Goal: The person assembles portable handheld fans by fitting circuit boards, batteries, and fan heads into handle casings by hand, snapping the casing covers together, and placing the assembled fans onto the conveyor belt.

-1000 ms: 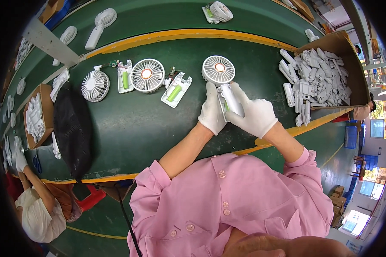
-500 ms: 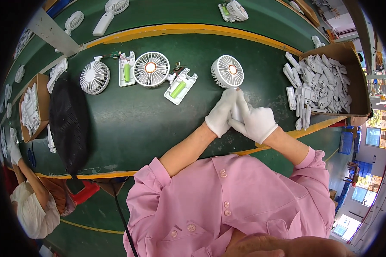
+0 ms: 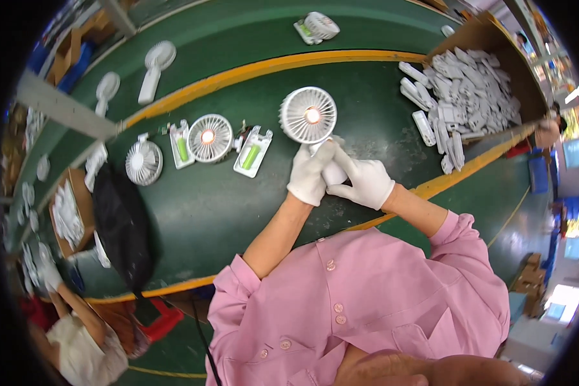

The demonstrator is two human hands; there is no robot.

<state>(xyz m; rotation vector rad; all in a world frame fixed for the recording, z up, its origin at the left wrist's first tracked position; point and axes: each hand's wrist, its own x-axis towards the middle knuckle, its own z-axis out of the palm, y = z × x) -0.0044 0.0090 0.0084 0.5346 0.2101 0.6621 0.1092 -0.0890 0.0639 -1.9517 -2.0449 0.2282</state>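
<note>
A white handheld fan (image 3: 307, 116) is held upright over the green bench, its round caged head pointing away from me. Around its handle, just under the head, my left hand (image 3: 310, 174) is closed in a white glove. My right hand (image 3: 365, 183), gloved too, grips the handle's lower part from the right, its thumb and fingers pressed on it. Much of the handle is hidden between the gloves. To the left lie a fan with its head face up (image 3: 211, 137), an opened handle half with a green battery cell (image 3: 251, 157), and another such half (image 3: 181, 147).
At the right stands a cardboard box (image 3: 495, 38) spilling white handle shells (image 3: 469, 90). A black mesh bag (image 3: 123, 225), a small carton of white parts (image 3: 77, 193) and another fan (image 3: 143, 161) lie left. A co-worker's gloved hand (image 3: 47, 269) is at far left. Beyond the yellow edge, fans lie on a green belt.
The view has shifted. The fan between my hands has tilted, its head now up and to the left and more of its handle showing. Both hands still grip it.
</note>
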